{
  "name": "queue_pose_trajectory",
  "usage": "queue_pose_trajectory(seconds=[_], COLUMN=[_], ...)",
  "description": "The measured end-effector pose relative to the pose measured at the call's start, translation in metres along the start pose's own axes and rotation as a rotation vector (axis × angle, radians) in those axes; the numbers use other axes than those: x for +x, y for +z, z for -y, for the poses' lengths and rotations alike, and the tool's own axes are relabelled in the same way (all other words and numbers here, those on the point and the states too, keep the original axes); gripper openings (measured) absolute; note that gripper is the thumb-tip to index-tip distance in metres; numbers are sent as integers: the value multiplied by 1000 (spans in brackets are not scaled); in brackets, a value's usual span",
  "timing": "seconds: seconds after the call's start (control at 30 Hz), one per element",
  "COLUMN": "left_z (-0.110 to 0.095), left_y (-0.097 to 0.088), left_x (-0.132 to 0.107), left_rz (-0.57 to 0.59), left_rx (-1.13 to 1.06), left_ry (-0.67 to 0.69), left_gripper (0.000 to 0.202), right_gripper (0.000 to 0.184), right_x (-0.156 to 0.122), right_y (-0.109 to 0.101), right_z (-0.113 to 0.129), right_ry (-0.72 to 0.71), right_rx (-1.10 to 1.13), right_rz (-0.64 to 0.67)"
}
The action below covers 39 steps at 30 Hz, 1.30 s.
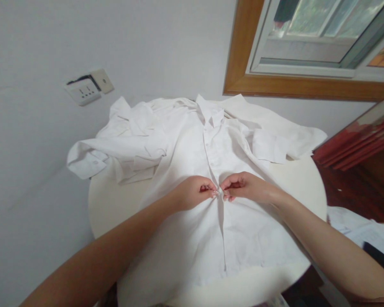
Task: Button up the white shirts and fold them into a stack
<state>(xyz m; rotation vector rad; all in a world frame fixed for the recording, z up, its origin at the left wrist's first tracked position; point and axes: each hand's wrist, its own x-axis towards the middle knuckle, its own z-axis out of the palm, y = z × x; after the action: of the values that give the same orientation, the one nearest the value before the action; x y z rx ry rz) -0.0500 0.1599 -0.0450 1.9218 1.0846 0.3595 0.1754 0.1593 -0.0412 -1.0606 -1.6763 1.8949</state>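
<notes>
A white button-up shirt (185,157) lies spread front-up, its collar (209,113) at the far side and its hem toward me. My left hand (196,192) pinches the front placket from the left, about midway down. From the right, my right hand (240,186) pinches the same spot, fingertips almost touching the left ones. The cloth is gathered and slightly raised between them. Above the hands the placket is closed with small buttons; below them its edges part a little. Any button between my fingertips is too small to make out.
The shirt rests on a round white table (302,183). More white garments (272,117) lie around the collar. Behind is a wall with a socket (83,91) and a wood-framed window (307,87). A red curtain (355,140) and white cloth (365,230) are at right.
</notes>
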Motion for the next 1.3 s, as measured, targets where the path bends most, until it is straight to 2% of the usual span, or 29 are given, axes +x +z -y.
queue_pose_trajectory(seconds=[0.33, 0.5, 0.7, 0.8, 1.03, 1.3], left_z=[-1, -1, -4, -5, -5, -4], left_y=[-1, 0, 1, 1, 2, 3], left_x=[1, 1, 1, 1, 2, 2], left_rz=[-8, -31, -63, -71, -80, -77], left_rx=[118, 184, 219, 226, 257, 266], left_ry=[43, 53, 62, 86, 98, 82], left_gripper=[24, 21, 16, 16, 15, 15], right_gripper=[29, 31, 16, 12, 9, 12], right_x=[6, 8, 7, 6, 4, 4], right_y=[9, 12, 14, 16, 17, 22], right_z=[2, -4, -8, -7, -4, -5], right_ry=[74, 20, -156, -212, -241, -235], right_rx=[-87, -171, -640, -770, -781, -765], right_rz=[-105, -117, -271, -280, -236, -292])
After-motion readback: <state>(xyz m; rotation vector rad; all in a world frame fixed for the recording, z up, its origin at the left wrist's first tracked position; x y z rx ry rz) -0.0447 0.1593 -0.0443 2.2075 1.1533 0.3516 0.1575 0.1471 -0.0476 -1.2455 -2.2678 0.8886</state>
